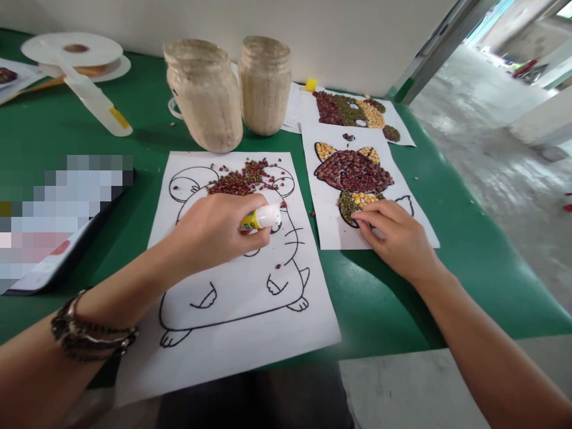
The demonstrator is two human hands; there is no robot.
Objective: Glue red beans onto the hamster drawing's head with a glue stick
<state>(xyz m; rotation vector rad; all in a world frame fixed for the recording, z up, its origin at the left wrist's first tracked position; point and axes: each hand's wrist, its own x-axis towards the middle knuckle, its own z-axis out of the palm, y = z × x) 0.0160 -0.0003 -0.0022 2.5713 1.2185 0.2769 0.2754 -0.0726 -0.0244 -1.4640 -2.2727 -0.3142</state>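
My left hand (214, 229) is closed round a small glue bottle (261, 218) with a yellow label and white cap, held over a paper sheet with a hamster outline (241, 286). Red and green beans (243, 177) lie piled on the hamster's head. My right hand (393, 235) rests on a second sheet (333, 229) to the right, its fingers pressed together on the green and yellow beans of a bean-covered animal picture (353, 179). Whether those fingers hold a bean is hidden.
Two beige jars (232, 89) stand behind the sheets on the green table (379, 298). A third bean picture (353, 110) lies at the back right. A tape roll on a white holder (75, 53) sits far left; a blurred-out tablet (53, 220) lies left. The table edge drops to concrete floor on the right.
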